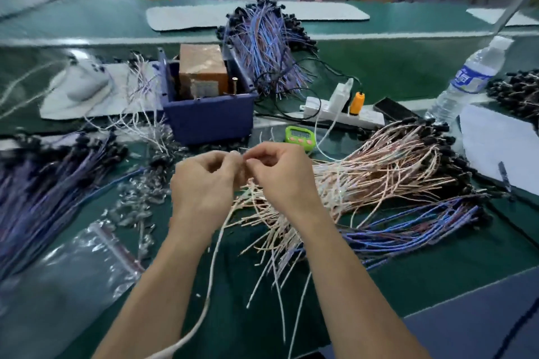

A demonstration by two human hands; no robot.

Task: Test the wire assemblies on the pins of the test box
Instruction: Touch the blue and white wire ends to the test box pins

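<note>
The left hand [204,181] and right hand [280,172] are meeting fingertip to fingertip, pinching a pale wire assembly [215,248] over the green worktop [239,315]. The blue test box [208,114] is sitting just beyond them, a green timer [300,137] beside it and pale wire heaps [379,172] crowding their right.

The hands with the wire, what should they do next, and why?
Probably carry the wire forward to the blue test box. Both hands pinch it above the pale wire pile, short of the box.
</note>
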